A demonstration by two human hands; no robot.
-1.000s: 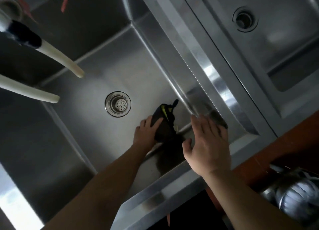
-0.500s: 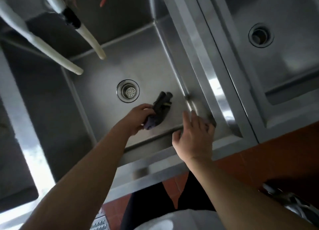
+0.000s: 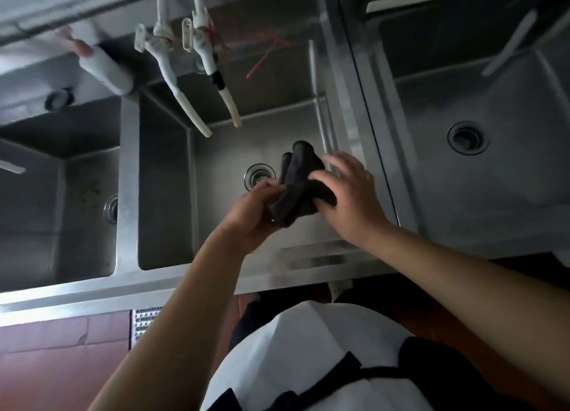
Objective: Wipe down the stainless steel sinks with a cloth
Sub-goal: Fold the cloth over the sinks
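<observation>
The left hand (image 3: 253,213) is curled closed around the lower end of a dark, crumpled, bunched-up cloth (image 3: 300,185), fingers and thumb pinching the fabric. The right hand (image 3: 348,194) meets the same cloth from its 3 o'clock side, thumb laid across the top and fingers wrapped under its right edge, so the cloth is gripped between both hands. It is lifted clear of the steel, held in the air above the middle basin, its free upper folds pointing toward 12 o'clock.

Going from left to right: at 9 o'clock lies the left stainless steel sink basin (image 3: 61,219), dim, with a round drain half seen at its right wall. A flat steel divider (image 3: 128,179) separates it from the middle stainless steel sink basin (image 3: 216,170), whose round chrome strainer drain (image 3: 257,176) sits just at 10 o'clock of the left hand, partly covered by the cloth. Two white plastic taps with long pale spouts (image 3: 197,71) hang over this basin at 11 o'clock, one spout banded with black tape, red string tied near their valves. At 2 o'clock, past a broad steel rim, is the right stainless steel sink basin (image 3: 493,179) with an open round drain hole (image 3: 468,137). At 6 o'clock are the person's white and black apron (image 3: 308,364) and reddish-brown floor tiles (image 3: 61,364).
</observation>
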